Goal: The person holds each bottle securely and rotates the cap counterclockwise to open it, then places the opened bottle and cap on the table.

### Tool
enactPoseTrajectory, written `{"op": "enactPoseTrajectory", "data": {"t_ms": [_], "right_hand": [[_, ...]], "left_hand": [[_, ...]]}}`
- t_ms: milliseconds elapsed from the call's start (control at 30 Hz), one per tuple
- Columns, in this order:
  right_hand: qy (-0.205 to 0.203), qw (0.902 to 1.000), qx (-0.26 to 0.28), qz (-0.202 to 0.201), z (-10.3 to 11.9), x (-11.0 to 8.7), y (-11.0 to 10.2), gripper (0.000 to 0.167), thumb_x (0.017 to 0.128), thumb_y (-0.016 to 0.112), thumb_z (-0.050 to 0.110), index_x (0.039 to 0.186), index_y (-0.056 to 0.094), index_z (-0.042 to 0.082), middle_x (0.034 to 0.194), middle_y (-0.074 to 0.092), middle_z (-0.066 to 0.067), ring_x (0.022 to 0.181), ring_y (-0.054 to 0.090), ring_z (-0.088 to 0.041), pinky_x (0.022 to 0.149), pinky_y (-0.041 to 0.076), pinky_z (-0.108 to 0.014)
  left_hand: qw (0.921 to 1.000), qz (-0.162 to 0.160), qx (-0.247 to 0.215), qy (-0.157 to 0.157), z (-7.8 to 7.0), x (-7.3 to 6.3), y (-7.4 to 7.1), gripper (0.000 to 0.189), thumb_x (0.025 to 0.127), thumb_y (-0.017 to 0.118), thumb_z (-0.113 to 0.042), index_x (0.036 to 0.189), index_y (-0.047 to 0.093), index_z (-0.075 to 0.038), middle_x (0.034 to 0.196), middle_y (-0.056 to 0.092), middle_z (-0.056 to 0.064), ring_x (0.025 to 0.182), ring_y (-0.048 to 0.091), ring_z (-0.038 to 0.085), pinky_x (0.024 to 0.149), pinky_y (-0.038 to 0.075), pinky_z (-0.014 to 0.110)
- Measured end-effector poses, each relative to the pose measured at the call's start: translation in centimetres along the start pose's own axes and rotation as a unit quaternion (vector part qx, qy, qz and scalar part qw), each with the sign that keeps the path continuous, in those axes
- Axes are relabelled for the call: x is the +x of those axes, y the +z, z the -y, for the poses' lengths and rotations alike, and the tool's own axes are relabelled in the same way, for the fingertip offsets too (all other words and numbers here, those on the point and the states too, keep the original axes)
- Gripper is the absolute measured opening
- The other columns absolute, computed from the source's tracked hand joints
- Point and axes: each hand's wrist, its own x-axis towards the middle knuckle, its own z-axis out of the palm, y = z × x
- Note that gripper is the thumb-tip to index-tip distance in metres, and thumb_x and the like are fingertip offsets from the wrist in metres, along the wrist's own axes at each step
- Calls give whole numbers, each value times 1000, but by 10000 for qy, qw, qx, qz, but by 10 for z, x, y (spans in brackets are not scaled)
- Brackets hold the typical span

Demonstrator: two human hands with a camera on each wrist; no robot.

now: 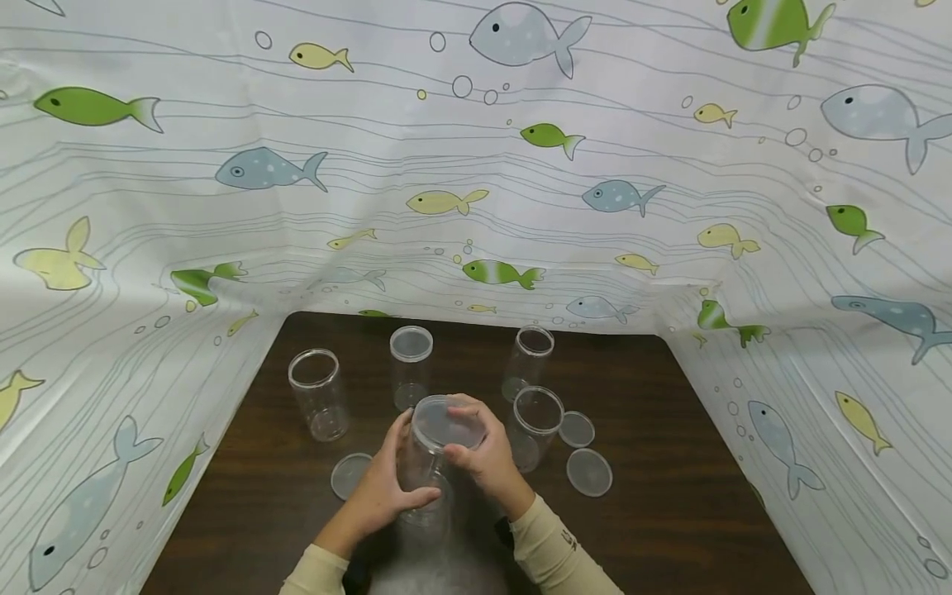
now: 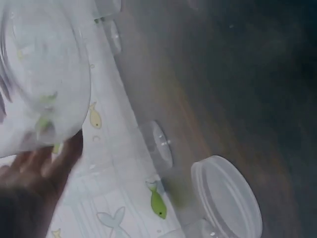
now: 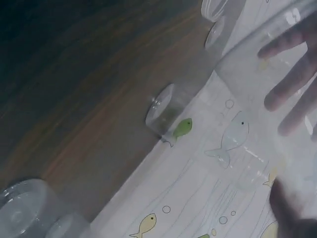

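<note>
A clear plastic jar is held above the table, near the middle in the head view. Around its left side curls my left hand, thumb toward me. A translucent lid lies over the jar's mouth, and my right hand grips its right edge between thumb and fingers. Whether the lid is fully seated, I cannot tell. In the left wrist view the jar looms close, with blurred fingers below it. Fingers also show at the jar in the right wrist view.
Another jar stands behind with a lid on. Open jars stand at left, at back right and near my right hand. Loose lids lie on the dark table: one left, two right. Fish-patterned sheeting surrounds the table.
</note>
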Motion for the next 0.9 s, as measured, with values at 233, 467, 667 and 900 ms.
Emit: {"op": "enactPoseTrajectory", "data": {"t_ms": [233, 467, 667, 900], "right_hand": [[451, 9920, 234, -1158, 0, -2, 9, 66, 85, 82, 41, 122, 58, -8, 140, 53, -25, 125, 54, -30, 101, 47, -31], [499, 9903, 497, -1194, 1, -1, 10, 70, 84, 83, 39, 122, 54, -12, 141, 49, -29, 123, 54, -28, 98, 49, -28], [503, 9961, 479, -537, 4, 4, -2, 73, 87, 79, 47, 121, 53, -12, 140, 52, -29, 122, 57, -23, 97, 49, -28], [335, 9921, 882, 825, 2, 14, -21, 83, 88, 71, 59, 122, 46, -13, 145, 49, -30, 130, 54, -25, 103, 45, -30]], "left_hand": [[9946, -353, 972, -39, -1, -7, 13, 137, 58, 99, -42, 163, 14, -21, 157, 42, 13, 139, 46, 34, 103, 45, 55], [9957, -490, 785, 87, -2, -2, 14, 129, 57, 100, -28, 159, 21, -15, 143, 53, 14, 129, 54, 33, 97, 49, 54], [9995, 85, 243, 176, 2, 1, 5, 127, 62, 99, -29, 159, 18, -11, 147, 51, 20, 129, 55, 33, 101, 47, 51], [9812, 1293, -1406, 265, 10, 3, -7, 123, 74, 90, -13, 162, 4, -12, 149, 46, 21, 124, 58, 39, 98, 50, 32]]}}
